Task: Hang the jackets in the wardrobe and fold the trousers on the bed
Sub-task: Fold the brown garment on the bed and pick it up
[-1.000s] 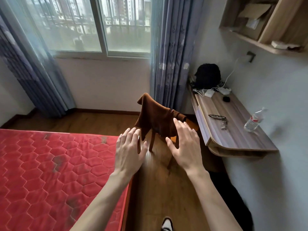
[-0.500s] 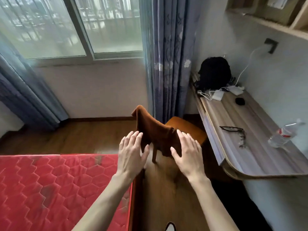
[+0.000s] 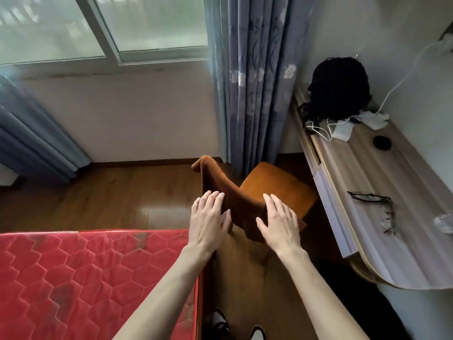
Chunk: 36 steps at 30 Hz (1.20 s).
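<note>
Running left of both hands, the red bed edges a strip of bare wood floor beneath them. Ahead, a brown garment drapes the orange chair, desk to the right. Left hand and right hand hover flat, fingers straight, holding nothing.

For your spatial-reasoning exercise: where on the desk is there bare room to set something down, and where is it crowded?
The desk is bare in its middle stretch, between the black round object and the glasses. The far end is crowded: a black bag, white chargers and cables. The near end holds a plastic bottle.
</note>
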Available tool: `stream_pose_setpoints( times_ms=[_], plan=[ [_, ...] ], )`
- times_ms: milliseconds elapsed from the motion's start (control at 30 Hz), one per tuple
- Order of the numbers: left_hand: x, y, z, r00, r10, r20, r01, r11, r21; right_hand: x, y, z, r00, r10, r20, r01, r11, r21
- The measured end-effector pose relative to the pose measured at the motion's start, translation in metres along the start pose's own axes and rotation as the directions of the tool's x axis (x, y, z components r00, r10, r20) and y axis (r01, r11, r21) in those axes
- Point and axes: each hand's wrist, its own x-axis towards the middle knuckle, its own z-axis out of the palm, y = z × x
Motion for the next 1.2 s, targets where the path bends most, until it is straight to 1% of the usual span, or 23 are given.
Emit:
stream_pose_setpoints(
  times_ms=[133,233,333,400,567,700,867,933,1000,1133,1200],
  plan=[
    [0.043,-0.002,0.023,0.990,0.104,0.093,-0.102,0.994,-0.035,0.025,-0.003,0.011,0.996,0.077,0.046,-0.075,0.996,-0.050],
    [0.071,0.000,0.039,0.968,0.186,0.169,-0.178,0.982,-0.058,0.039,-0.005,0.018,0.990,0.104,0.091,-0.094,0.990,-0.110],
    [0.087,-0.005,0.056,0.932,0.256,0.257,-0.250,0.967,-0.053,0.050,-0.006,0.022,0.987,0.122,0.102,-0.108,0.985,-0.133],
    [0.092,-0.010,0.065,0.919,0.281,0.278,-0.276,0.959,-0.057,0.056,-0.006,0.023,0.988,0.113,0.101,-0.100,0.986,-0.133],
    [0.098,-0.013,0.078,0.941,0.284,0.185,-0.262,0.956,-0.135,0.056,-0.007,0.025,0.992,0.104,0.071,-0.102,0.994,-0.042],
    [0.101,-0.021,0.077,0.926,0.323,0.196,-0.276,0.932,-0.236,0.052,-0.007,0.025,0.991,0.120,0.050,-0.123,0.991,0.045],
    [0.102,-0.015,0.052,0.930,0.333,0.153,-0.294,0.928,-0.230,0.053,-0.011,0.007,0.991,0.134,0.002,-0.131,0.972,0.196],
    [0.101,-0.012,0.039,0.930,0.341,0.134,-0.301,0.920,-0.251,0.057,-0.016,-0.004,0.993,0.109,-0.054,-0.094,0.967,0.237],
    [0.099,-0.013,0.025,0.942,0.319,0.106,-0.277,0.915,-0.293,0.061,-0.025,-0.016,0.993,0.062,-0.101,-0.032,0.962,0.271],
    [0.091,-0.017,-0.012,0.978,0.200,0.056,-0.168,0.922,-0.350,0.070,-0.049,-0.036,0.981,-0.094,-0.169,0.141,0.946,0.290],
    [0.086,-0.019,-0.033,0.987,0.163,0.014,-0.147,0.922,-0.359,0.073,-0.060,-0.043,0.966,-0.157,-0.205,0.214,0.931,0.297]
  ],
)
